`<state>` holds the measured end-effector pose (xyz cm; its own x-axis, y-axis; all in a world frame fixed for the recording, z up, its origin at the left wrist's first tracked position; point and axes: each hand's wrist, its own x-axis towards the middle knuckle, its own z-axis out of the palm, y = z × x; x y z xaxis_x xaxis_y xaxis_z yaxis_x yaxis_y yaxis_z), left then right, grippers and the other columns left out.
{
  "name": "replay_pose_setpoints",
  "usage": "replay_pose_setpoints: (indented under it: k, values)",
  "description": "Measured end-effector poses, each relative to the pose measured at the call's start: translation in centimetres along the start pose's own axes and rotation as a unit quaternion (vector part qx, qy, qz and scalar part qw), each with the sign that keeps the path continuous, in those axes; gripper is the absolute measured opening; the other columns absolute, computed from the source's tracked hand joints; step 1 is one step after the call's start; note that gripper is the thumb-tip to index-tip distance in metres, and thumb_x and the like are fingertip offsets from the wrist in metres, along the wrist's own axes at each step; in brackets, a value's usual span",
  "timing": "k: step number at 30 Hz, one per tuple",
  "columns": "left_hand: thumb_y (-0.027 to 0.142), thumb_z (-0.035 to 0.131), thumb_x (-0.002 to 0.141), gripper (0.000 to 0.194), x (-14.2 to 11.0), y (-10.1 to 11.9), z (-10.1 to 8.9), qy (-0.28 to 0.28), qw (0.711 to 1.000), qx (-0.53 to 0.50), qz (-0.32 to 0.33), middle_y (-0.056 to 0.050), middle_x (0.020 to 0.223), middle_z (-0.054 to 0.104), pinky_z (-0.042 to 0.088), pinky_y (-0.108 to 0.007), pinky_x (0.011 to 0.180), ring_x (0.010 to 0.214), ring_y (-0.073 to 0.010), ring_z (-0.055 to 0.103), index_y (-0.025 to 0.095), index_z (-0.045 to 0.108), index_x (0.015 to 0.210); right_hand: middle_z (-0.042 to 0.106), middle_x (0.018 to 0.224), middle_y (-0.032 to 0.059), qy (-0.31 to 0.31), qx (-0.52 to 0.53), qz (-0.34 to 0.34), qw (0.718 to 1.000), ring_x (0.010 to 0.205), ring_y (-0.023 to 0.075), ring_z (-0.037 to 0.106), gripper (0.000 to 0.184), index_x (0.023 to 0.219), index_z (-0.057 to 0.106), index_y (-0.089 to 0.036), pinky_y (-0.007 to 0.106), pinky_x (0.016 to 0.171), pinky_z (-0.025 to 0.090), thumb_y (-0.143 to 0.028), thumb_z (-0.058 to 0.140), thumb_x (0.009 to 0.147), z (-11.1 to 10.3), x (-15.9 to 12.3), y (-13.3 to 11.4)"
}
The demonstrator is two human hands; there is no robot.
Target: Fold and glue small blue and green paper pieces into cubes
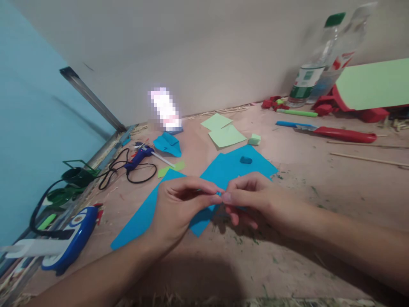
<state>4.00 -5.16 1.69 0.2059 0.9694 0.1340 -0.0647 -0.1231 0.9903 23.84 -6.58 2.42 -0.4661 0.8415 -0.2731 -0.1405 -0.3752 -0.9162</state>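
My left hand [182, 204] and my right hand [249, 196] meet fingertip to fingertip over the table. Between their pinched thumbs and forefingers is a tiny blue piece of paper [219, 193], mostly hidden by the fingers. Beneath and behind them lie sheets of blue paper [143, 213], partly covered by my hands. A small dark blue folded piece [246, 160] rests on the sheet beyond my right hand. Pale green paper squares [226, 135] and a little green folded block [254, 139] lie farther back.
A blue glue gun [139, 157] with its looped cord lies left, near a crumpled blue paper [168, 144] and a lit phone [165, 108]. A blue-and-white lamp base [72, 241] stands front left. Back right are a red-handled knife [343, 134], a green pen [297, 112] and bottles [306, 81].
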Motion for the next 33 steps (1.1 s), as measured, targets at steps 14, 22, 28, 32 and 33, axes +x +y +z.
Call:
replay_pose_setpoints:
  k: [14,22,28,32,33]
  values:
    - [0.016,0.084,0.088,0.014,0.1,0.7,-1.8,-0.049,0.927,0.291,0.231,-0.002,0.092,0.084,0.061,-0.034,0.083,0.084,-0.0215,0.079,0.028,0.082,0.095,0.065,0.06,0.0015,0.052,-0.082,-0.021,0.995,0.045,0.008,0.047,0.019,0.067,0.073,-0.017,0.025,0.043,0.031,-0.03,0.08,0.08,-0.5,0.2,-1.0]
    - [0.013,0.076,0.094,0.018,0.5,1.4,-2.1,-0.14,0.867,0.366,0.307,-0.001,0.089,0.085,0.059,-0.027,0.075,0.078,-0.0178,0.08,0.028,0.082,0.1,0.062,0.054,-0.0009,0.061,-0.142,-0.023,0.988,0.047,0.0092,0.047,0.008,0.073,0.079,-0.016,0.024,0.043,0.03,-0.022,0.078,0.08,-0.5,0.4,-0.6]
    - [0.016,0.074,0.096,0.02,0.5,1.2,-2.0,-0.146,0.871,0.37,0.289,0.0,0.091,0.086,0.058,-0.028,0.074,0.077,-0.0193,0.08,0.032,0.084,0.102,0.063,0.054,-0.0015,0.054,-0.122,-0.024,0.991,0.048,0.0089,0.047,0.011,0.071,0.078,-0.017,0.023,0.044,0.032,-0.018,0.078,0.082,-0.4,0.4,-0.6]
    - [0.014,0.076,0.094,0.024,0.2,1.3,-1.8,-0.126,0.89,0.346,0.27,0.0,0.089,0.086,0.057,-0.03,0.074,0.076,-0.0198,0.079,0.034,0.085,0.102,0.054,0.046,-0.0052,0.031,-0.06,-0.027,0.997,0.043,0.0075,0.041,0.016,0.068,0.078,-0.018,0.023,0.044,0.031,-0.025,0.086,0.08,-0.5,0.4,-0.4]
    - [0.012,0.076,0.093,0.026,0.1,1.3,-1.8,-0.125,0.894,0.335,0.271,0.001,0.09,0.086,0.057,-0.03,0.076,0.078,-0.0198,0.08,0.035,0.085,0.103,0.052,0.045,-0.0059,0.028,-0.04,-0.021,0.999,0.042,0.0074,0.04,0.017,0.068,0.078,-0.018,0.023,0.043,0.029,-0.027,0.087,0.079,-0.5,0.4,-0.4]
